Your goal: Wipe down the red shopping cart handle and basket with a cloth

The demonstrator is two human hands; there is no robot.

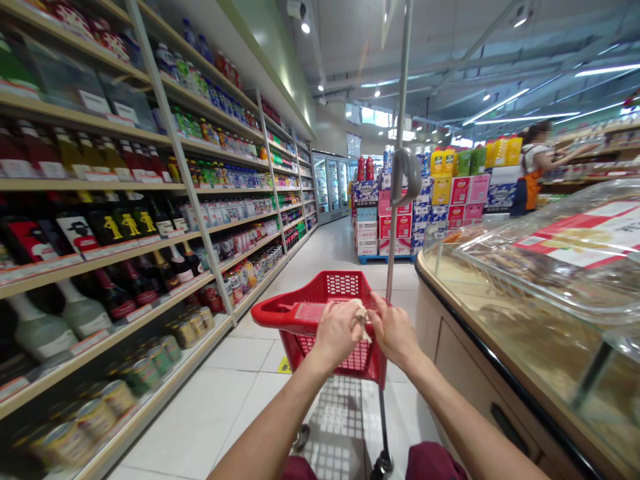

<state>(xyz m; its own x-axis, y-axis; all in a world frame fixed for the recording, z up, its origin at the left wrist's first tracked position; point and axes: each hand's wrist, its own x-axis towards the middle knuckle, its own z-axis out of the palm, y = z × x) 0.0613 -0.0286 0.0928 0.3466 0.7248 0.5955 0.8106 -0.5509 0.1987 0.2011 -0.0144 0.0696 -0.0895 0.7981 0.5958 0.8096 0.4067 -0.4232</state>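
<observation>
A red plastic shopping cart [345,283] with a perforated basket stands right in front of me. My left hand [340,330] is closed over its handle [306,313]. A crumpled whitish piece, perhaps tissue or cloth [362,320], shows at the left fingertips, between both hands. My right hand [396,333] is curled at the handle's right end, close to the upright metal pole [391,260], thumb pointing up. Its fingers are partly hidden. A grey plastic holder [407,177] sits higher on the pole. No goods are visible in the basket.
Shelves of bottles and cans [225,260] line the left. A display counter [500,353] with clear-lidded packages [565,247] borders the right. Stacked drink cartons [395,223] stand ahead on a blue pallet. A person in an orange apron [533,190] stands beyond; glass-door fridges [330,187] are at the back.
</observation>
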